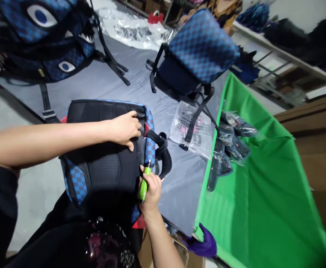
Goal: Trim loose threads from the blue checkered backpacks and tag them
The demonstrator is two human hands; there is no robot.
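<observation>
A blue-and-black checkered backpack [101,163] lies back-panel up on the grey table cover [123,85] in front of me. My left hand [125,128] presses down on its upper edge near the top handle [163,149], fingers curled over the seam. My right hand [151,188] is closed round a green lighter-like tool [144,184], its tip held at the backpack's edge just below the handle.
Another checkered backpack [199,52] stands at the back, and one with eyes and teeth [45,37] lies far left. A clear plastic bag [193,130] and several packed items [229,145] lie beside a green cloth [263,193]. Purple fabric [204,243] hangs at the table's near edge.
</observation>
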